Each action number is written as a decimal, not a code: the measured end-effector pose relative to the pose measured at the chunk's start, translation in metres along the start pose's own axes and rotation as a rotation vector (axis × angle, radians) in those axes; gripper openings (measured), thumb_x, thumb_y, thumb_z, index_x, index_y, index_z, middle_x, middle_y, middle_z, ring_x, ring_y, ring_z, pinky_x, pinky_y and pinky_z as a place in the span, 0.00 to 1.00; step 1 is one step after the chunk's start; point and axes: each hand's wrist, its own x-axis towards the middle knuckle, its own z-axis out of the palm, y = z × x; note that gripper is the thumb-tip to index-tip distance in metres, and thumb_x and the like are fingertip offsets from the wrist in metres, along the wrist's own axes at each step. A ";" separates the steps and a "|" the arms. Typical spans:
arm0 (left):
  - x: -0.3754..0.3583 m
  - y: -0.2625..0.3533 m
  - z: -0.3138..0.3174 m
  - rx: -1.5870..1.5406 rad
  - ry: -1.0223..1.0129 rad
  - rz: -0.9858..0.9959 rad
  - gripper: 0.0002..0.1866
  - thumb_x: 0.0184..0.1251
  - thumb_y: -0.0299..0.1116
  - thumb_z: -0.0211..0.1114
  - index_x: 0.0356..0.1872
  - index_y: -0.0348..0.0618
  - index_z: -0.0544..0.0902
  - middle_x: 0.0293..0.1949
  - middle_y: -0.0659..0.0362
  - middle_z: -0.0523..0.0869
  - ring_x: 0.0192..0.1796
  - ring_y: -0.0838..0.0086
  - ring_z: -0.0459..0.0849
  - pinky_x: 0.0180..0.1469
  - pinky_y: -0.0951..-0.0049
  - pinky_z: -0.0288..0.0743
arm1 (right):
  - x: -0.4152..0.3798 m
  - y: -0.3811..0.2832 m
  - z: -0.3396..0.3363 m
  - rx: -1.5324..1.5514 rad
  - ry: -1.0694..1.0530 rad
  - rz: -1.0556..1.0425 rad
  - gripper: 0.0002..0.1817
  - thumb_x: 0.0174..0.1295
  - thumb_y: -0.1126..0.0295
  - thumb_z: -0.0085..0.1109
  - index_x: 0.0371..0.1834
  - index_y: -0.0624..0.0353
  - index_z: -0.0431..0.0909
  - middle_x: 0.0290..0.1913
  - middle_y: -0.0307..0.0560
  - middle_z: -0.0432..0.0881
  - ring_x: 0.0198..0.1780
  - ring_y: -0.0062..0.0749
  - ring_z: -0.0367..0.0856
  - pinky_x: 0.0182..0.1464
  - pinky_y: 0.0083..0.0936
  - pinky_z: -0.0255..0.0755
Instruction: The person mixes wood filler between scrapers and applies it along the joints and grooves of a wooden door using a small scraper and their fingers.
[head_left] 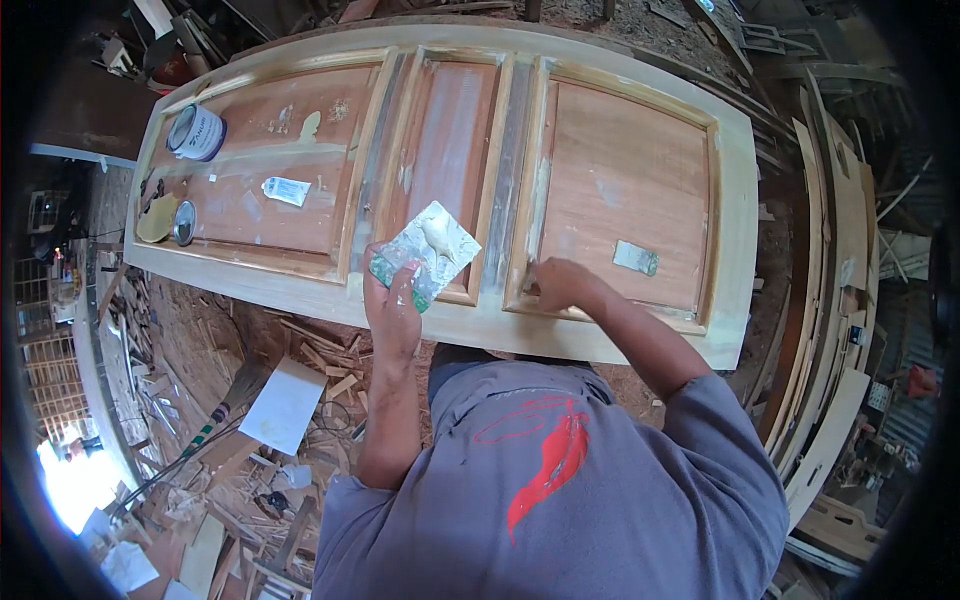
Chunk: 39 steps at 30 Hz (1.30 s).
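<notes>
A wooden panelled door [640, 335] lies flat in front of me. My left hand [395, 305] grips a square plate [450, 250] smeared with white paste, its near edge green. My right hand [562, 284] is closed at the lower left corner of the right-hand panel's moulding; whatever its fingers hold is hidden or too small to name. A small white and green scraper [635, 257] rests on the right panel. On the left panel are a paint can [198, 135], a white tube [287, 191] and a round lid [184, 223].
Wood scraps [335, 375] litter the floor, with a white board [284, 405] and a broom [240, 388] among them at the lower left. Long boards [815, 300] stand along the right side. A yellowish piece [156, 219] lies at the door's left end.
</notes>
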 end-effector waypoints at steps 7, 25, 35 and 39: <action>0.008 -0.004 0.000 0.008 -0.021 -0.008 0.16 0.74 0.26 0.60 0.59 0.37 0.70 0.49 0.56 0.81 0.50 0.76 0.80 0.56 0.74 0.75 | 0.002 0.012 -0.019 0.143 -0.042 -0.138 0.26 0.52 0.63 0.64 0.56 0.59 0.83 0.46 0.65 0.87 0.51 0.58 0.86 0.56 0.49 0.79; 0.010 0.003 0.001 -0.053 -0.025 -0.036 0.15 0.75 0.26 0.58 0.59 0.38 0.70 0.48 0.58 0.80 0.50 0.77 0.79 0.56 0.75 0.74 | 0.011 0.014 -0.028 0.000 -0.094 0.019 0.35 0.50 0.63 0.62 0.63 0.69 0.75 0.49 0.68 0.86 0.53 0.61 0.85 0.59 0.48 0.79; 0.009 0.000 -0.001 0.007 -0.007 -0.015 0.15 0.75 0.26 0.58 0.59 0.37 0.71 0.49 0.57 0.81 0.50 0.77 0.79 0.56 0.74 0.74 | 0.076 0.062 -0.072 -0.020 0.259 0.179 0.31 0.51 0.65 0.62 0.61 0.67 0.78 0.48 0.65 0.87 0.54 0.58 0.86 0.60 0.46 0.79; 0.007 0.004 -0.005 -0.008 0.007 -0.029 0.14 0.75 0.26 0.58 0.58 0.37 0.72 0.48 0.58 0.81 0.50 0.77 0.79 0.56 0.74 0.74 | 0.058 0.045 -0.060 -0.001 0.161 0.140 0.23 0.52 0.65 0.62 0.51 0.66 0.82 0.47 0.64 0.88 0.53 0.59 0.86 0.57 0.47 0.80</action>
